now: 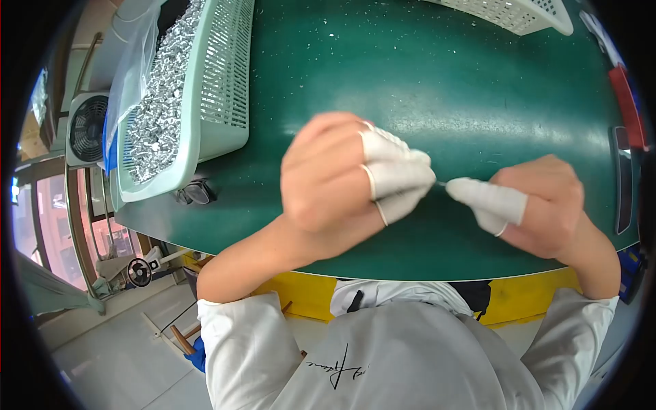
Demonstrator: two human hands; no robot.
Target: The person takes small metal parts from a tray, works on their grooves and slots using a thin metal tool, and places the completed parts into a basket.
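My left hand (342,174) is over the green table with white finger cots on its fingers, which are curled and pressed together in a pinch. Facing it from the right, my right hand (529,201) also wears finger cots and is closed in a pinch. A tiny dark bit (441,184) shows in the narrow gap between the fingertips, too small and blurred to name. At the left, a pale green plastic basket (219,102) holds a heap of small silvery metal parts (164,96).
A white perforated basket (519,17) stands at the far edge. Dark glasses (196,193) lie beside the green basket. A phone-like dark object (622,179) and a red item (627,106) lie at the right edge. Small shiny specks dot the green tabletop (342,75).
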